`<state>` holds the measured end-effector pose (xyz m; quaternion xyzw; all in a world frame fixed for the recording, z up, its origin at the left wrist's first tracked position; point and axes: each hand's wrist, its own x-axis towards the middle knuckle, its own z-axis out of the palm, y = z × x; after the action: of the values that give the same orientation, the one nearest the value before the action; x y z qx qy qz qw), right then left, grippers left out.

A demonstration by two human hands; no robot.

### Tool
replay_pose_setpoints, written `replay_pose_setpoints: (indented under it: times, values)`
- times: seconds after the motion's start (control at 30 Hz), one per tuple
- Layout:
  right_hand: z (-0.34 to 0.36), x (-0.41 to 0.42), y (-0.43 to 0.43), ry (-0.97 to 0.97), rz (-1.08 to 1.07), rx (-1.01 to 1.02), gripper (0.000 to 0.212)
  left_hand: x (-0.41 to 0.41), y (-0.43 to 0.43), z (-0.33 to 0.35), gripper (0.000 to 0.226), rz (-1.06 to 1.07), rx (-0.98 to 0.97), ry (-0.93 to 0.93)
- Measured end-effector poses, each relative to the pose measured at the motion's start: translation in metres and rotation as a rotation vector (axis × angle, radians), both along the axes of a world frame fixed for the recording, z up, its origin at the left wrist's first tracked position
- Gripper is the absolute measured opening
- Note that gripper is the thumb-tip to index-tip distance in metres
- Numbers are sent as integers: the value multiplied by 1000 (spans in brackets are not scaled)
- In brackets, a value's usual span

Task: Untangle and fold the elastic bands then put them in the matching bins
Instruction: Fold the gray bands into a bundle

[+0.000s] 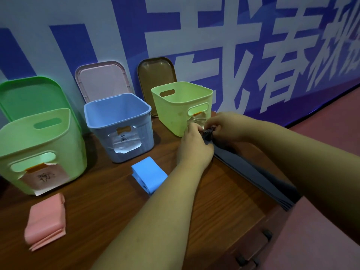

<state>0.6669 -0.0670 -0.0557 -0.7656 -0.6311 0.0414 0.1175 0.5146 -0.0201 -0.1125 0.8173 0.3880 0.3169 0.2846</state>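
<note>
Dark band point(253, 172) end pinched between left hand point(192, 147), right hand point(224, 125) grip

The right hand point(224, 126) hides the yellow-green bin's label point(196, 120).

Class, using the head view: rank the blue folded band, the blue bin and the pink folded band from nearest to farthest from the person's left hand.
Measured from the left hand:
1. Blue folded band, on the table just below-left of the hand.
2. Blue bin, farther left, by the wall.
3. Pink folded band, far left at the table's near edge.
</note>
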Motion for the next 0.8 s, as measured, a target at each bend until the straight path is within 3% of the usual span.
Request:
replay_pose_setpoints:
  times: [0.17, 0.3, 0.67, 0.8]
  values:
    - [4, 1, -29, 0, 27, 181, 29, -5, -9, 5, 64, -88, -77, 144]
    - [9, 2, -60, -35, 53, 256, 20, -6, -18, 5, 47, -113, -56, 113]
    - [-6, -3, -121, -104, 158, 114, 35, -8, -20, 0, 26, -250, 28, 38]
    - [-11, -6, -123, -69, 134, 28, 42, -12, -19, -1, 33, -257, -6, 36]
